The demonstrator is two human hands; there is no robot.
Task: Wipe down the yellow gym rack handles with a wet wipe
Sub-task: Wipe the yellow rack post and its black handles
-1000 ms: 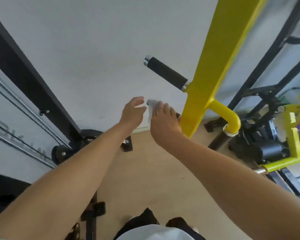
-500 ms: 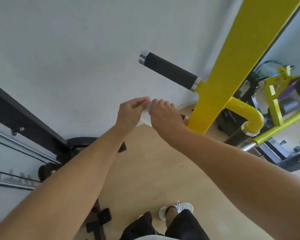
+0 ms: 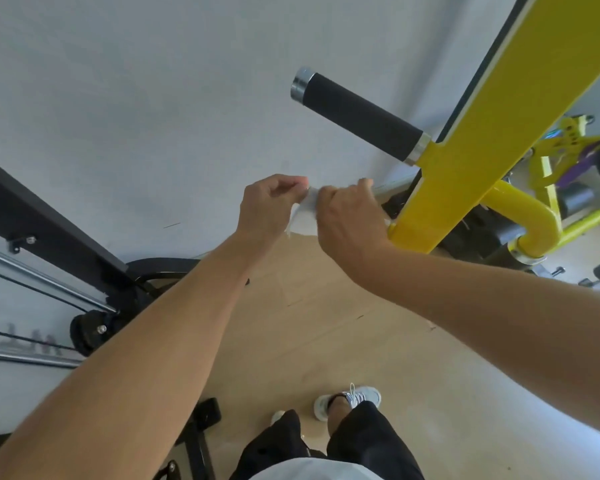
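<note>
A white wet wipe (image 3: 303, 216) hangs between my two hands, just left of the yellow rack beam (image 3: 492, 123). My left hand (image 3: 269, 207) pinches its left edge with thumb and fingers. My right hand (image 3: 349, 220) grips its right side and sits close against the beam's lower end. Above them a black foam handle (image 3: 355, 116) with chrome end caps sticks out leftward from the beam. A lower handle behind my right hand is mostly hidden. A curved yellow tube (image 3: 527, 216) bends down on the beam's right.
A black rack upright (image 3: 45, 223) with cables and a pulley (image 3: 90, 332) stands at the left against the white wall. More yellow and black gym machines (image 3: 568, 161) crowd the right. Below is light wood floor (image 3: 326, 341), my legs and a white shoe (image 3: 355, 398).
My left hand has closed onto the wipe that my right hand held near the lower handle. Both hands now hold it between them. The view has tilted downward.
</note>
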